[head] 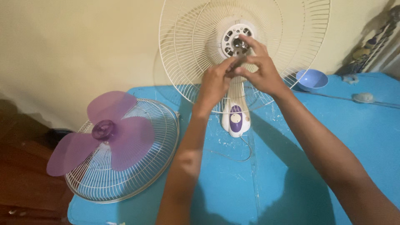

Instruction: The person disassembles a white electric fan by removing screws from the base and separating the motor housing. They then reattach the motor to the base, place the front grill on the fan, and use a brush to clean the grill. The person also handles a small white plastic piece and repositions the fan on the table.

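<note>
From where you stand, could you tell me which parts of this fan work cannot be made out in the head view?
- Head view: what the left hand and right hand pinch at the motor hub; their fingers cover it.
- Head view: the rear grille top, cut off by the upper edge.
- Head view: the fan base behind the left wrist.
- Head view: the dark objects at the right wall, blurred and cropped.
</note>
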